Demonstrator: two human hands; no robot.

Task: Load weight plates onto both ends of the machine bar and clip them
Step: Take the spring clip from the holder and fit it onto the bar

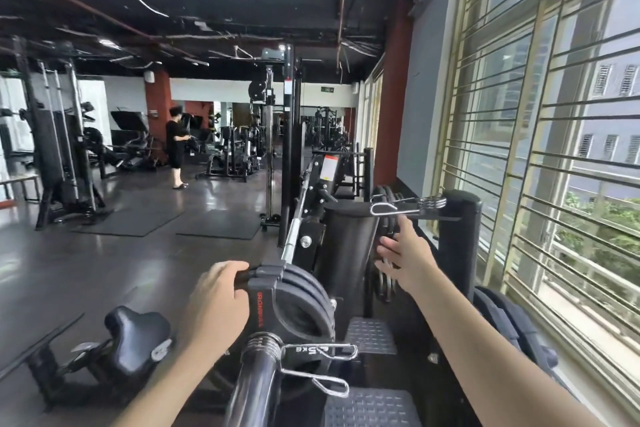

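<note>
The left hand [216, 302] grips the black round weight plates [298, 305] on the near black steel bar [254, 381], behind a silver spring clip [311, 362]. The right hand [403, 258], fingers spread and holding nothing, reaches toward a far silver spring clip [405, 206].

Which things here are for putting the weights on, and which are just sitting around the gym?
For the job:
- weight plates on the bar's near end
- spring clip on that bar
- spare spring clip on a peg
- left hand, touching the plates
- right hand, open

Just around:
- bike saddle
- floor mats
- cable machine
- window bars
</note>
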